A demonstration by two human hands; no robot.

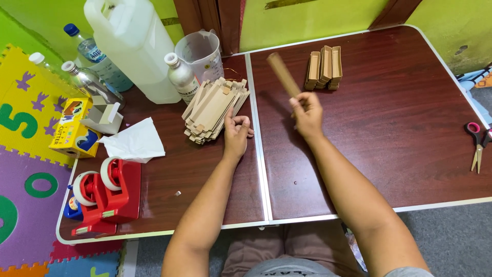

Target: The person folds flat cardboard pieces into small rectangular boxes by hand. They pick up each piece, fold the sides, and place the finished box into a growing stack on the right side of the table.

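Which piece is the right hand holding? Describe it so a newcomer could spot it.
On the brown folding table, look just right of the centre seam. The right hand grips a tan cardboard stick that slants up and away. Unlike the stacked flat pieces and folded trays, it is single and raised.

Around the stack of flat cardboard pieces [215, 109], room is tight to the left and behind. The metal bottle [182, 78], measuring jug [201, 53] and big white canister [136, 43] crowd just behind it. The crumpled tissue [134, 141] lies to its left, the red tape dispensers [110, 195] nearer the front edge. To its right the brown table [400, 128] lies open, apart from three folded boxes [324, 68] and scissors [477, 143].
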